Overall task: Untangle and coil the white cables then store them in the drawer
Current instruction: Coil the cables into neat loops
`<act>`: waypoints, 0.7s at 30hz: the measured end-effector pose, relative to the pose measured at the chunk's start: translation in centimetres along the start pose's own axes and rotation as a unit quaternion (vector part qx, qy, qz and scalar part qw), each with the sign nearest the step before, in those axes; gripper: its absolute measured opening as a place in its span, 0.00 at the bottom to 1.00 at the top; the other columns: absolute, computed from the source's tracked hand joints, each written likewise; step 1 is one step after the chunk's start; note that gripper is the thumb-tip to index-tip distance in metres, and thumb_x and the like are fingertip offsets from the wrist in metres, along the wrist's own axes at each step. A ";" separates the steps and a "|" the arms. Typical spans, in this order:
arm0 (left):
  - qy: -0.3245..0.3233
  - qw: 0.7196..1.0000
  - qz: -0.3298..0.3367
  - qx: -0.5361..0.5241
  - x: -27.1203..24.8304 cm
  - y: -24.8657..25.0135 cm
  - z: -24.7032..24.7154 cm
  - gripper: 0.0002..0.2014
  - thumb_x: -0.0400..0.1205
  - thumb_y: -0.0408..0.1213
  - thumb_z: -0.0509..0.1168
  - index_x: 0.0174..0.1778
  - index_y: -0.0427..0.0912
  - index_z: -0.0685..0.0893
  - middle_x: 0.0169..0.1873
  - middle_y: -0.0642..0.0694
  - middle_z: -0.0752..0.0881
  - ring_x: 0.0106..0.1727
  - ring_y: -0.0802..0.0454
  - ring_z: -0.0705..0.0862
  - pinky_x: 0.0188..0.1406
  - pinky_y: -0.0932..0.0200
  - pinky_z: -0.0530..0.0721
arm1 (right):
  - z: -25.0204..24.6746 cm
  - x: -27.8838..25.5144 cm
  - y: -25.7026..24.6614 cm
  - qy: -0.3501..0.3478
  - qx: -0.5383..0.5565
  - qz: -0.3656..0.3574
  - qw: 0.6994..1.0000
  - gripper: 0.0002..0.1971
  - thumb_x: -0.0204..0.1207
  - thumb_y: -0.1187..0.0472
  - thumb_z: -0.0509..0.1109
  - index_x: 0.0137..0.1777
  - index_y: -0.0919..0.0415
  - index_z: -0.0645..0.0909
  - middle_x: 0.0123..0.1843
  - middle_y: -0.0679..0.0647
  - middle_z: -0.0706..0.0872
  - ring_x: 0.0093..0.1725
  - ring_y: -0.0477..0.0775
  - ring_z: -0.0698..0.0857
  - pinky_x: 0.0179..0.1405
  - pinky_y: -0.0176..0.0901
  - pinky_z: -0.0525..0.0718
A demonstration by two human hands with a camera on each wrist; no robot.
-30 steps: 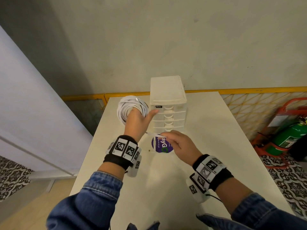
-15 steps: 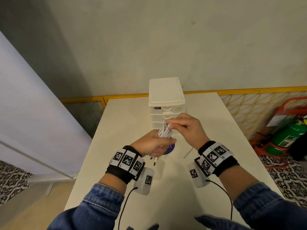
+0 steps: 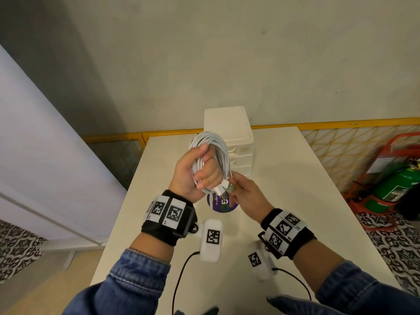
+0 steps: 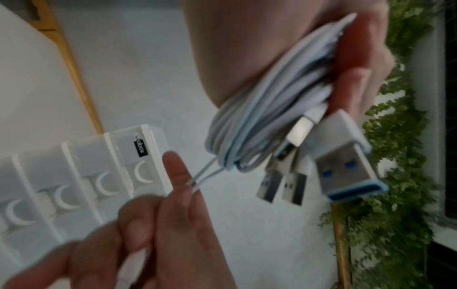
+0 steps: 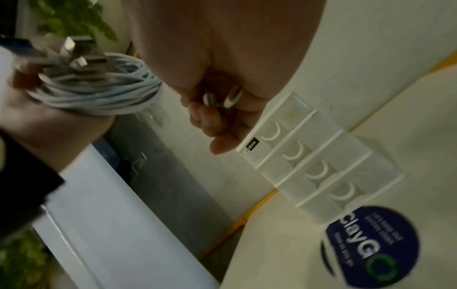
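My left hand (image 3: 200, 171) grips a coiled bundle of white cables (image 3: 210, 142) upright above the table, in front of the white drawer unit (image 3: 229, 128). Several USB plugs (image 4: 346, 166) hang from the coil's (image 4: 259, 121) lower end. Just to the right of the plugs, my right hand (image 3: 244, 189) pinches the thin loose cable ends (image 4: 205, 174) that run out of the coil. The small connectors (image 5: 222, 98) show between its curled fingers in the right wrist view, with the coil (image 5: 99, 91) to its left. All the drawers (image 5: 306, 162) are closed.
A round purple sticker (image 3: 218, 204) lies on the white table (image 3: 295, 201) below my hands. A yellow railing (image 3: 341, 123) runs behind the table. A green fire extinguisher (image 3: 395, 185) in a red stand is on the floor at right, a pale panel at left.
My left hand has turned the coil upright and lifted it again. My right hand has dropped from the top of the bundle to the loose ends beside the plugs.
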State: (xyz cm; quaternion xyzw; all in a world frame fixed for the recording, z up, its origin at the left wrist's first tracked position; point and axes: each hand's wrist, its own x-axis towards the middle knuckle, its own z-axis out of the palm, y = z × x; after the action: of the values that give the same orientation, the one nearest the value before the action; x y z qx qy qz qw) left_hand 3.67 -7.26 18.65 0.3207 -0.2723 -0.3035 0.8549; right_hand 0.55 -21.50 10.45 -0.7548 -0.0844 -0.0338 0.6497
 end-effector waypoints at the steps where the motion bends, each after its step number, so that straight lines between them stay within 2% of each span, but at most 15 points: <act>1: 0.014 1.000 0.015 -0.007 0.1 -0.2 -0.2 0.14 0.75 0.43 0.69 0.26 0.44 0.76 0.08 0.51 0.61 0.08 0.53 0.60 0.13 0.65 0.59 | 0.5 -0.1 -0.7 -0.009 0.056 0.029 0.998 0.13 0.85 0.65 0.51 0.48 0.53 0.77 0.22 0.43 0.72 0.20 0.47 0.69 0.25 0.36 0.70; 2: 0.032 0.999 0.030 -0.012 0.2 -0.4 -0.4 0.14 0.74 0.41 0.70 0.25 0.44 0.75 0.07 0.52 0.64 0.07 0.54 0.62 0.13 0.65 0.60 | 0.9 -0.2 -1.4 -0.022 0.124 0.062 0.990 0.13 0.85 0.64 0.50 0.45 0.58 0.75 0.22 0.44 0.70 0.20 0.46 0.66 0.25 0.37 0.69; 4: 0.067 0.996 0.056 -0.022 0.4 -0.6 -0.8 0.14 0.72 0.41 0.71 0.23 0.44 0.75 0.07 0.53 0.70 0.08 0.57 0.68 0.14 0.64 0.62 | 1.5 -0.3 -2.2 -0.043 0.255 0.128 0.957 0.17 0.86 0.57 0.45 0.41 0.60 0.72 0.21 0.45 0.68 0.19 0.45 0.61 0.24 0.39 0.67; 7: 0.101 0.991 0.085 -0.024 0.5 -1.1 -1.0 0.14 0.73 0.41 0.69 0.23 0.45 0.74 0.10 0.53 0.73 0.13 0.57 0.71 0.18 0.63 0.71 | 1.7 -0.2 -2.6 -0.038 0.354 0.136 0.924 0.22 0.84 0.45 0.43 0.42 0.57 0.73 0.23 0.47 0.66 0.20 0.45 0.59 0.25 0.40 0.62; 10: 0.159 0.985 0.067 0.013 0.7 -1.6 -0.8 0.16 0.78 0.40 0.62 0.23 0.46 0.75 0.19 0.50 0.76 0.24 0.54 0.77 0.31 0.61 0.80 | 1.0 0.1 -3.0 -0.011 0.334 0.126 0.934 0.27 0.80 0.36 0.44 0.42 0.55 0.77 0.24 0.49 0.63 0.22 0.47 0.55 0.28 0.45 0.52; 12: 0.210 0.974 0.051 0.070 0.6 -2.0 -1.1 0.16 0.80 0.41 0.59 0.25 0.45 0.77 0.25 0.48 0.79 0.32 0.52 0.81 0.41 0.59 0.83 | 0.5 0.6 -2.9 0.008 0.294 0.106 0.950 0.30 0.75 0.30 0.49 0.44 0.57 0.76 0.26 0.51 0.61 0.23 0.48 0.55 0.28 0.47 0.51; 14: 0.247 0.957 0.042 0.144 0.3 -2.5 -1.6 0.15 0.81 0.42 0.60 0.29 0.44 0.81 0.30 0.47 0.82 0.37 0.52 0.83 0.48 0.55 0.82 | 0.2 1.0 -2.7 0.018 0.238 0.099 0.966 0.34 0.66 0.24 0.55 0.49 0.57 0.76 0.27 0.53 0.63 0.23 0.48 0.60 0.26 0.46 0.54; 16: 0.262 0.937 0.024 0.228 0.0 -3.1 -1.8 0.12 0.82 0.42 0.61 0.38 0.40 0.83 0.35 0.45 0.87 0.41 0.51 0.86 0.48 0.56 0.84 | 0.1 1.0 -2.3 0.026 0.220 0.092 0.971 0.40 0.62 0.23 0.60 0.56 0.61 0.78 0.29 0.54 0.69 0.27 0.48 0.65 0.25 0.42 0.61; 18: 0.259 0.929 0.017 0.266 -0.1 -3.6 -1.9 0.10 0.83 0.39 0.61 0.46 0.38 0.84 0.39 0.45 0.90 0.43 0.51 0.89 0.44 0.60 0.85 | -0.1 1.0 -2.0 0.051 0.227 0.095 0.968 0.42 0.63 0.26 0.65 0.62 0.64 0.76 0.38 0.58 0.76 0.32 0.52 0.70 0.26 0.38 0.67; 20: 0.250 0.930 0.020 0.267 -0.2 -4.0 -1.9 0.07 0.83 0.34 0.61 0.50 0.39 0.85 0.41 0.47 0.91 0.45 0.52 0.89 0.44 0.62 0.85 | -0.4 1.1 -1.9 0.085 0.225 0.105 0.965 0.42 0.62 0.29 0.68 0.64 0.64 0.75 0.46 0.58 0.82 0.36 0.48 0.77 0.27 0.35 0.73; 21: 0.242 0.933 0.019 0.267 -0.3 -4.2 -1.9 0.07 0.83 0.33 0.62 0.48 0.42 0.86 0.40 0.48 0.91 0.45 0.53 0.89 0.44 0.62 0.84 | -0.5 1.1 -1.9 0.099 0.230 0.105 0.962 0.42 0.62 0.30 0.70 0.64 0.65 0.76 0.49 0.59 0.84 0.38 0.48 0.81 0.28 0.35 0.76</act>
State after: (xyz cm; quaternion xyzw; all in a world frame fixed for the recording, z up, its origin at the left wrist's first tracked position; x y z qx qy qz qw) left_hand 3.29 -8.86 14.33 0.5957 -0.1344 -0.1169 0.7832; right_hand 1.36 -21.65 12.60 -0.5821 0.0547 -0.0196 0.8111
